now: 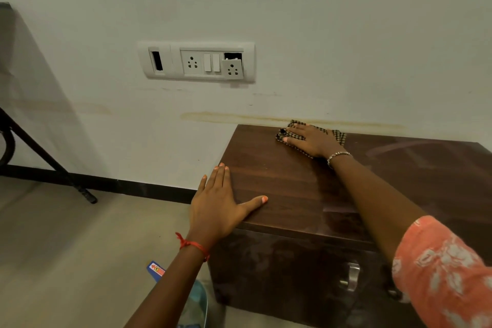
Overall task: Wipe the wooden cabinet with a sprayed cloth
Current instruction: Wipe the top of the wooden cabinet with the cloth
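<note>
Dark wooden cabinet stands against a white wall, low to the floor, top surface glossy with faint streaks toward the right side. Metal handle on the front face.

Right hand lies flat, fingers spread, palm down on a checked cloth at the back edge of the cabinet top, close to the wall. Hand not closed around the cloth; it presses it against the wood. Cloth is crumpled, brown-and-cream check, showing on both sides of the hand. Beaded bracelet on that wrist; coral floral sleeve on the upper arm.

Left hand open and empty, flat over the front-left corner of the cabinet top, thumb stretched out across the wood, fingers pointing toward the wall. Red thread tied at the wrist.

On the wall above and left of the cabinet: a white switch panel with sockets, the right socket module hanging loose and tilted. A yellowish stain runs along the wall just above the cabinet top.

Floor pale. A black metal leg slants at far left. Below the left forearm, a blue-and-red packet and a translucent pale-blue item, partly hidden by the arm.
</note>
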